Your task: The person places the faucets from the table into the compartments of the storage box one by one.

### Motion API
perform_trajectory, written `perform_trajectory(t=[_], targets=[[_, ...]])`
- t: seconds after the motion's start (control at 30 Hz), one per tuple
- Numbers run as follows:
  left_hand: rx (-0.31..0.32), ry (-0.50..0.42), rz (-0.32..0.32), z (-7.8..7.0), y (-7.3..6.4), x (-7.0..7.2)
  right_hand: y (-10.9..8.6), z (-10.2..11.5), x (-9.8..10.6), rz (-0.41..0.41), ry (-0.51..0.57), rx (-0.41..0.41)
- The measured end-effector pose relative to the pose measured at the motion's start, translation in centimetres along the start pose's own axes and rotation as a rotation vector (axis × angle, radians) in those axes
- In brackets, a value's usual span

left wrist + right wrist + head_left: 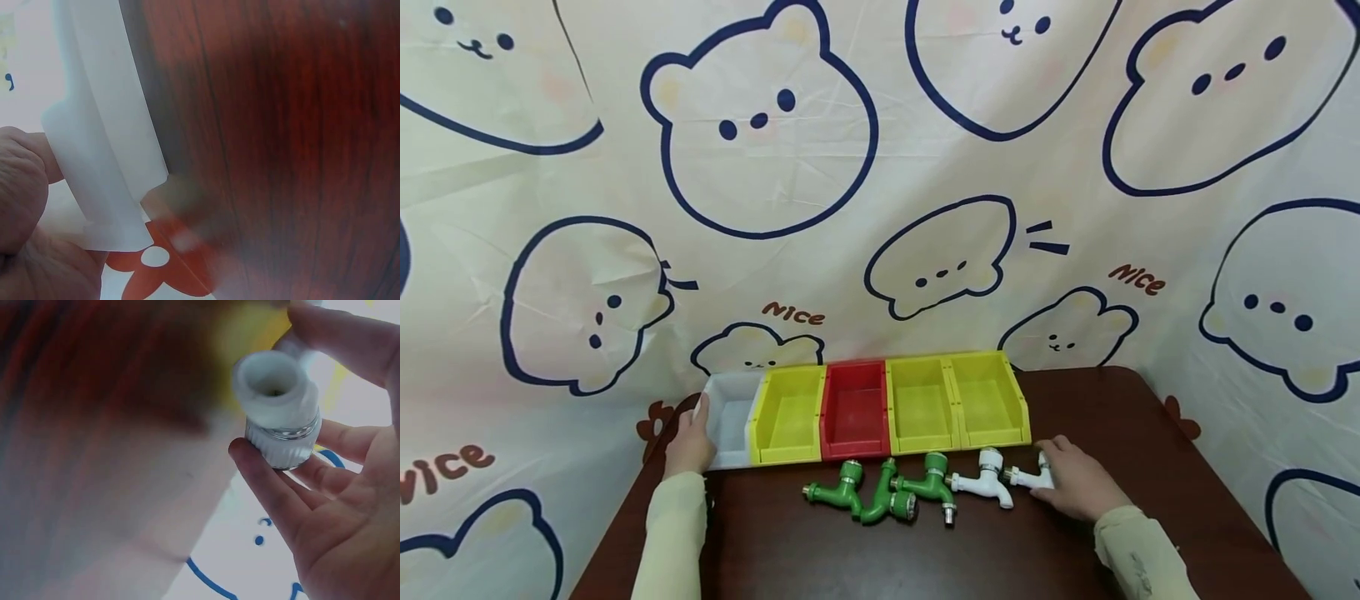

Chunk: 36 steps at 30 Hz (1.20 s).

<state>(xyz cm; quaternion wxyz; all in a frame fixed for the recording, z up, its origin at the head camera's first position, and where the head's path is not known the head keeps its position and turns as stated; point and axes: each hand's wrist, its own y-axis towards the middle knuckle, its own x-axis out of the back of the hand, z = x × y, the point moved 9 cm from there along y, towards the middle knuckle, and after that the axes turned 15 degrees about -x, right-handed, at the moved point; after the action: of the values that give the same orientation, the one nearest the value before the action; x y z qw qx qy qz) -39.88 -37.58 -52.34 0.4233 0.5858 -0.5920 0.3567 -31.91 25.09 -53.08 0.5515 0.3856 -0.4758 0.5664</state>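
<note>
From my distant seat I see the person's left hand [689, 447] at the outer side of a white bin [728, 425], with its fingers bent around the side wall and keeping hold of it. This bin is the first in a row of five; next to it stand a yellow bin [788, 414], a red bin [855, 410] and two more yellow bins [922, 406], side by side. The right hand [1084, 481] holds a white tap [1033, 478], its fingers [265, 484] spread only as wide as this tap, the thumb being on the opposite side. The held tap is at the right end of the line of taps, before the bins on the dark brown surface [805, 560]. Just beside it lies a second white tap [983, 484], then three green taps [928, 485] close together. Behind hangs a pale cloth [827, 167] with bear drawings.
</note>
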Motion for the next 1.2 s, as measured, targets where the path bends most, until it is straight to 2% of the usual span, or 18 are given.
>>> perform_trajectory(t=[0.2, 0.43, 0.67, 0.87, 1.2], targets=[[0.018, -0.024, 0.000, -0.3, -0.2, 0.0, -0.5, 0.9, 3.4, -0.110, 0.068, 0.006], [0.048, -0.029, 0.022, -0.1, -0.5, 0.0, 1.0, 3.5, 6.3, -0.267, 0.142, 0.039], [0.046, -0.054, 0.024, 0.0, -0.4, 0.0, 3.4, 6.0, 7.2, -0.289, 0.125, 0.066], [0.041, -0.065, 0.035, 0.0, -0.4, -0.3, 5.2, 7.8, 8.0, -0.346, 0.089, 0.102], [0.067, -0.040, 0.015, -0.3, -0.4, -0.1, 8.3, 8.8, 7.1, -0.361, -0.023, 0.017]])
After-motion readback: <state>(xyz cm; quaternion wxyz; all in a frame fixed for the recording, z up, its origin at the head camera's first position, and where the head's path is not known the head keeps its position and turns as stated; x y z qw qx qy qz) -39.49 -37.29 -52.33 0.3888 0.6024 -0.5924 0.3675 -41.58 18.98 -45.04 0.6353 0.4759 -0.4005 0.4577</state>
